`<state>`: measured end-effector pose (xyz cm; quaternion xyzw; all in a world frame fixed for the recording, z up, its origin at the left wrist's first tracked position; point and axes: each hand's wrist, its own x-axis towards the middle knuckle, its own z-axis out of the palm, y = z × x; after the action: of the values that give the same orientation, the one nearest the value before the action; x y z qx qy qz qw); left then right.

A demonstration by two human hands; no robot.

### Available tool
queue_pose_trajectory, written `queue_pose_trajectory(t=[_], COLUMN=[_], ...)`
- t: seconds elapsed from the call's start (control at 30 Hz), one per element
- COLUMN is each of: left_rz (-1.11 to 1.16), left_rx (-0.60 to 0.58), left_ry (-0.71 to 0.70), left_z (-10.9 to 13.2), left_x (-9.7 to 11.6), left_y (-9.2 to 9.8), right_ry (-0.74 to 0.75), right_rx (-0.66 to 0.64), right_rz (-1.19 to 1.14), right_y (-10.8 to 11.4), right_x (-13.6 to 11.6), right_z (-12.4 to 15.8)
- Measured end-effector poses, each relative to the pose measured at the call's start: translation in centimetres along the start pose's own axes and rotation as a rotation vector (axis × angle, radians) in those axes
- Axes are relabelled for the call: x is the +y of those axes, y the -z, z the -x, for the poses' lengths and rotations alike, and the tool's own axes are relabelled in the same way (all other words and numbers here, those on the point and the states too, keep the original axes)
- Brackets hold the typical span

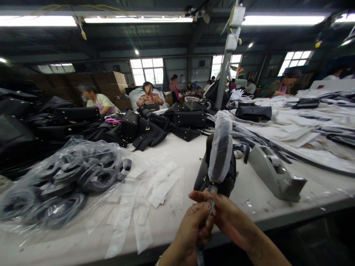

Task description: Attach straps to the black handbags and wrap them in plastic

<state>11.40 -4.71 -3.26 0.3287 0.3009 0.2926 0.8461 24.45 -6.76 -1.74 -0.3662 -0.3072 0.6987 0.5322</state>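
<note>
A black handbag [198,177] stands on the white table in front of me. White wrapping [221,147] covers a tall looped part rising from it, which looks like its handle. Below that, a narrow strap [212,207] in clear or greyish film runs down from the bag past the table edge. My left hand [195,221] is closed around the strap, thumb on top. Just above and to the right, my right hand [226,214] pinches the same strap, its fingers partly hidden behind it. The two hands nearly touch each other.
A grey tape dispenser [274,175] sits right of the bag. White paper strips [155,192] lie to the left, beside a clear plastic bag of coiled straps [74,177]. Black handbags [149,133] are piled behind. A metal post [224,77] rises at the back; co-workers sit beyond.
</note>
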Motion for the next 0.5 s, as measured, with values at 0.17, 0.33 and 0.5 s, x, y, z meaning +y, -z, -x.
queue_pose_trajectory(t=[0.17,0.33,0.5], left_rz=[-0.14,-0.583,-0.959], left_rx=[0.029,0.221,0.539], left_ry=[-0.131,-0.328,-0.778], left_z=[-0.8,-1.6,-3.1], left_x=[-0.7,-0.7,0.6], left_y=[0.2,2.0,2.3], right_ry=[0.08,0.306,0.409], right_rx=[0.07,0.374,0.702], right_rz=[0.27,0.677,0.871], right_y=[-0.3,4.2,9.1], right_x=[-0.2,0.2,2.3], right_z=[-0.2,1.5,2.7])
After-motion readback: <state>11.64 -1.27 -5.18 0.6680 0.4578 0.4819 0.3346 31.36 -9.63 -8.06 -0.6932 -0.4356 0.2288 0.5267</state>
